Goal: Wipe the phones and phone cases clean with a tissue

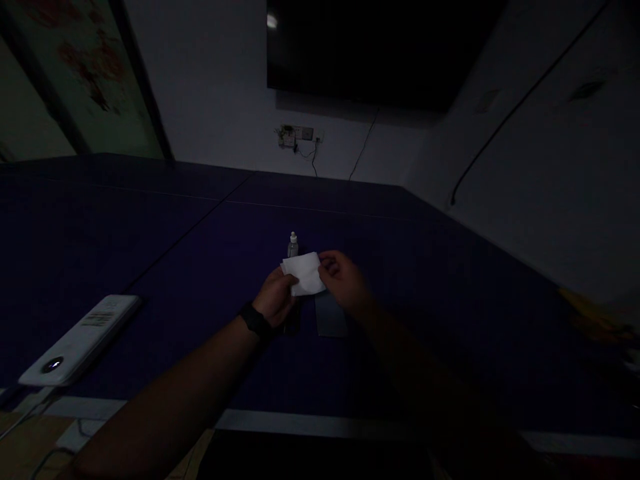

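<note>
A folded white tissue (306,272) is held up between both hands above the dark blue table. My left hand (275,293), with a dark band on the wrist, pinches its left side with the thumb on top. At the right edge, my right hand (344,277) grips the tissue between thumb and fingers. Just behind it stands a small clear bottle (293,247) with a white tip, its lower part hidden. Beneath my right hand lies a flat dark grey rectangular thing (331,317), partly covered. A dark narrow object (291,321) beside it is too dim to name.
A white power bank (83,340) with cables lies at the left front of the blue table (210,253). Yellow cloth-like stuff (595,317) is at the right edge. A large dark screen (370,53) hangs on the back wall above sockets (297,135). The room is dim.
</note>
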`<state>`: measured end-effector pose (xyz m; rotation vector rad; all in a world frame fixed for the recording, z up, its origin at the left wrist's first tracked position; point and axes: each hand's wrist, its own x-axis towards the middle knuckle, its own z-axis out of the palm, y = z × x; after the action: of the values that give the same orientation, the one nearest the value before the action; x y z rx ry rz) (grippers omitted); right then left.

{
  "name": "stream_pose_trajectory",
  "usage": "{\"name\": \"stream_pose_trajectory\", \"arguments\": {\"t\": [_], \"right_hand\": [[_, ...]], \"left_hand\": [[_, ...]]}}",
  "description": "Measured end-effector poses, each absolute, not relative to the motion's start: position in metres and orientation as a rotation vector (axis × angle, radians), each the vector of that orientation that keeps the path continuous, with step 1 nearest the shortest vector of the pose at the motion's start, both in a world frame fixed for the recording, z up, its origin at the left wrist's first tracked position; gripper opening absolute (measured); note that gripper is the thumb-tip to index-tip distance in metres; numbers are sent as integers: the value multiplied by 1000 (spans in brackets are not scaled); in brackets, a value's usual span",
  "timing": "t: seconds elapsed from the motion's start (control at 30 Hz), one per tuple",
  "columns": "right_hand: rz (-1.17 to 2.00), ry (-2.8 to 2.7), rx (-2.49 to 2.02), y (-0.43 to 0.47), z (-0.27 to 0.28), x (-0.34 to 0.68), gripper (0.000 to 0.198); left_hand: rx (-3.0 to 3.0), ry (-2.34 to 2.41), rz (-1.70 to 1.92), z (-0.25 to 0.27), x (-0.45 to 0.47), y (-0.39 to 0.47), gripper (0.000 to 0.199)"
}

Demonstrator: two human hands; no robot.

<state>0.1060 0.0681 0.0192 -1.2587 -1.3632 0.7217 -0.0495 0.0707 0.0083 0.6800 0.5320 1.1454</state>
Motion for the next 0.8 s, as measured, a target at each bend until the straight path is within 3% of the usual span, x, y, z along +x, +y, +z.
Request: {"name": "stream_pose_trajectory", "arguments": {"t": [0.37, 0.8], "right_hand": [[1005, -1104, -1201, 77, 12, 119, 17], [1461, -1079, -1166, 73, 21, 141, 18]], "left_hand": [[934, 592, 1039, 0, -52, 75, 49], [1412, 836, 800, 5, -76, 94, 18]]}}
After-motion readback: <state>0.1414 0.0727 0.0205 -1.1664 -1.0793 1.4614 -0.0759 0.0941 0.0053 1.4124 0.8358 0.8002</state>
